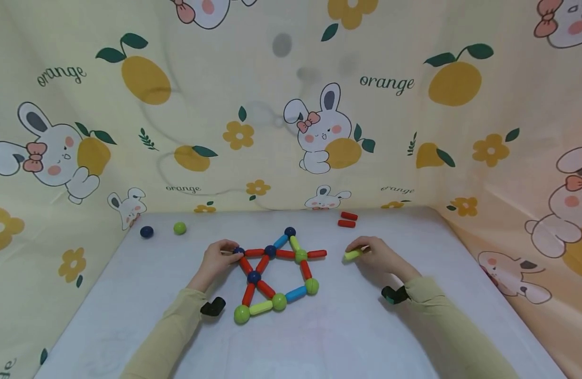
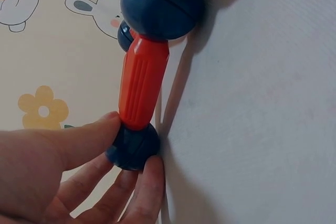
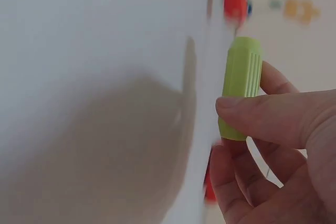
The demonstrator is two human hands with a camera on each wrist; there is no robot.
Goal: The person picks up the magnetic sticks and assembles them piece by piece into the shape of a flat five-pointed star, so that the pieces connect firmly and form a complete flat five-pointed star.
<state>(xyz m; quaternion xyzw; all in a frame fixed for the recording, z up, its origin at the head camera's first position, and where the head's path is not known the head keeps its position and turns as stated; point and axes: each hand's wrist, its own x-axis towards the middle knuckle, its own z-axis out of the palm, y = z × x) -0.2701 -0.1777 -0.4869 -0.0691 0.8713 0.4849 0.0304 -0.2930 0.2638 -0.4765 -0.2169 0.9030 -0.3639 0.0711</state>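
Note:
A flat frame of coloured rods and balls (image 1: 268, 262) lies on the white table. My left hand (image 1: 218, 262) pinches the dark blue ball (image 2: 133, 148) at its far left corner, thumb on one side and fingertips on the other. From that ball a red rod (image 2: 144, 83) leads to another dark blue ball (image 2: 163, 9). Off to the right of the frame, my right hand (image 1: 377, 255) holds a light green rod (image 3: 240, 85) between thumb and fingers. A red rod (image 1: 317, 254) juts from the frame's green ball (image 1: 301, 256) toward that hand.
Two loose red rods (image 1: 347, 223) lie at the back right of the table. At the back left sit a dark blue ball (image 1: 147, 232) and a green ball (image 1: 179, 228). A patterned cloth (image 1: 253, 79) hangs behind and along both sides.

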